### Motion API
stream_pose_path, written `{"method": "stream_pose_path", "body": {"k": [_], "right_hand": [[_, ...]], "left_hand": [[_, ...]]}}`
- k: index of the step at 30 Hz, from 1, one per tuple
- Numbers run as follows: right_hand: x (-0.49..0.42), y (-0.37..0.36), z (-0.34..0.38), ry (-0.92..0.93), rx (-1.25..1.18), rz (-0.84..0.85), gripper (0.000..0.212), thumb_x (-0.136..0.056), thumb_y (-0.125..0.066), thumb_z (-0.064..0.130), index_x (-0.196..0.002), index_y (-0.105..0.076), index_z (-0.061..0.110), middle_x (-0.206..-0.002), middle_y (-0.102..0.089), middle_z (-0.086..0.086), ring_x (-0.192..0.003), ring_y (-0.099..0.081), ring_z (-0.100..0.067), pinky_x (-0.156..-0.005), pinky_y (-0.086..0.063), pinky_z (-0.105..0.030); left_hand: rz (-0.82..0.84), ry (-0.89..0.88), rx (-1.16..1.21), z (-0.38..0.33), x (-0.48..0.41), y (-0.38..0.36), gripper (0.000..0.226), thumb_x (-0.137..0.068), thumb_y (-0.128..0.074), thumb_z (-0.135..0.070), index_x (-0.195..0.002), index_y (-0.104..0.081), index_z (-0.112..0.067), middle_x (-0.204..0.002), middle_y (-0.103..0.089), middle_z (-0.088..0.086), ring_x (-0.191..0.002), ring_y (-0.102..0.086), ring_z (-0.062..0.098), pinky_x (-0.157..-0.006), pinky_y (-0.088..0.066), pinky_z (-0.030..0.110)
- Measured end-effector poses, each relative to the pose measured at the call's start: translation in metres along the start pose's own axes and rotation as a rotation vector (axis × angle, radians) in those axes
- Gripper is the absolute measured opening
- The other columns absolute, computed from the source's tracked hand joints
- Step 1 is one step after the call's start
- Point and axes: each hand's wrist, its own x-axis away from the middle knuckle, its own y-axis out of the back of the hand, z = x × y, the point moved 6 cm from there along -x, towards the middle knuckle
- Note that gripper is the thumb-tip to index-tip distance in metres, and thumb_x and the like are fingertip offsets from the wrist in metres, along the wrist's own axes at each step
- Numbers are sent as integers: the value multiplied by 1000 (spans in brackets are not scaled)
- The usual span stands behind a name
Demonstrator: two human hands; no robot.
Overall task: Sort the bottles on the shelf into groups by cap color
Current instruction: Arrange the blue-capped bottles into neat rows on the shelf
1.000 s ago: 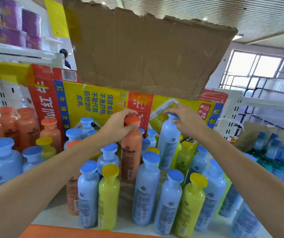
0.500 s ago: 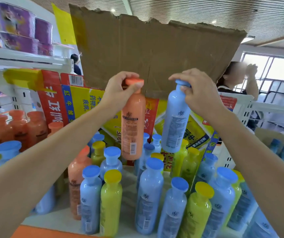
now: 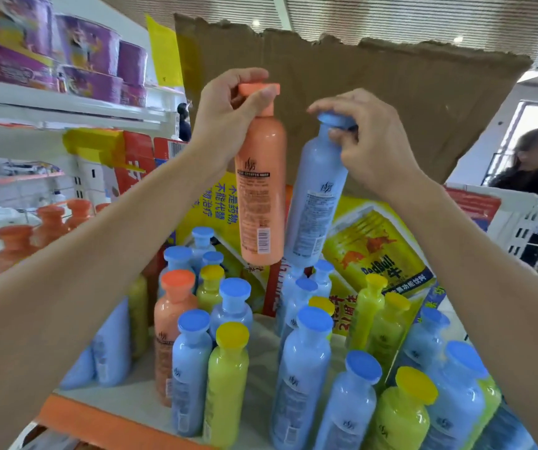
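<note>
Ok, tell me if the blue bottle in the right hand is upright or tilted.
Tilted: the blue bottle slants, its cap up right in the right hand, its base lower left.

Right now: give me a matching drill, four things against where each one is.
Things:
1. lifted orange bottle
2. lifted blue bottle
3. purple tubs
4. cardboard

Places:
a. upper shelf, far left
b. left hand, grip at the cap
c. at the back, top edge torn
d. right hand, grip at the cap

Pairs: 1-b, 2-d, 3-a, 4-c
</note>
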Motion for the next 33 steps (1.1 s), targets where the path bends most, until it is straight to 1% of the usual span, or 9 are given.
{"method": "stream_pose_path", "body": {"k": [3, 8, 13, 16, 19, 22, 24, 29, 33], "right_hand": [[-7, -14, 4, 20, -47, 23, 49, -74, -42, 2, -112, -65, 23, -110, -58, -7, -104, -54, -26, -88, -45, -40], [-14, -48, 13, 45, -103, 97, 51, -73, -42, -2, -110, -66, 23, -107, -57, -9, -104, -54, -26, -89, -44, -41], [-16, -89, 20, 64, -124, 213, 53, -74, -45, -8, -109, -66, 26, -109, -56, -5, -105, -53, -23, -89, -44, -39], [-16, -112, 21, 79, -72, 260, 50, -76, -49, -8, -110, -65, 26, -110, -56, -6, -105, -52, -26, -89, -44, -41], [-16, -135, 18, 75, -32, 303, 48, -78, -48, -7, -110, -65, 23, -111, -56, -7, -103, -52, -29, -86, -45, -41], [-15, -159, 17, 85, 32, 381, 43, -81, -51, -4, -110, -64, 25, -111, -54, -5, -100, -51, -28, -80, -46, -40], [-13, -175, 13, 80, 79, 440, 39, -83, -53, -2, -111, -63, 25, -113, -53, -5, -100, -51, -28, -80, -46, -40], [-3, -212, -8, 28, 170, 622, 42, -84, -57, 0, -117, -58, 26, -113, -50, -5, -100, -52, -26, -76, -41, -33], [10, -240, -18, 8, 281, 757, 39, -87, -60, 13, -121, -51, 29, -116, -48, -5, -106, -52, -26, -81, -45, -38]], "left_hand": [[-46, -16, -34, -4, -4, 19, 18, -86, -62, -15, -103, -59, -12, -86, -59, -6, -67, -55, -9, -67, -44, 10], [-86, -45, -145, -4, -6, 52, 21, -85, -62, -19, -105, -58, -15, -93, -61, -3, -78, -57, 1, -71, -47, 13], [-100, -36, -211, 6, -6, 82, 26, -86, -62, -14, -111, -57, -9, -86, -58, -9, -71, -56, -6, -73, -47, 15], [-113, -36, -219, 16, -10, 100, 28, -84, -63, -17, -110, -57, -9, -87, -59, -9, -70, -56, -7, -72, -45, 13], [-95, -26, -221, 24, -18, 114, 27, -80, -64, -21, -106, -57, -15, -90, -60, -9, -74, -56, -6, -74, -46, 14], [-73, -19, -210, 34, -28, 124, 29, -76, -64, -26, -103, -58, -20, -94, -62, -4, -81, -58, 1, -78, -47, 16], [-53, -8, -190, 42, -36, 129, 31, -76, -65, -26, -106, -58, -17, -93, -62, -4, -82, -57, 4, -77, -47, 16], [10, 17, -138, 64, -53, 138, 26, -81, -65, -22, -106, -58, -18, -89, -60, -6, -77, -55, 0, -73, -44, 14], [24, 32, -104, 79, -65, 146, 28, -79, -66, -25, -105, -59, -19, -89, -61, -6, -74, -57, -4, -70, -44, 12]]}}
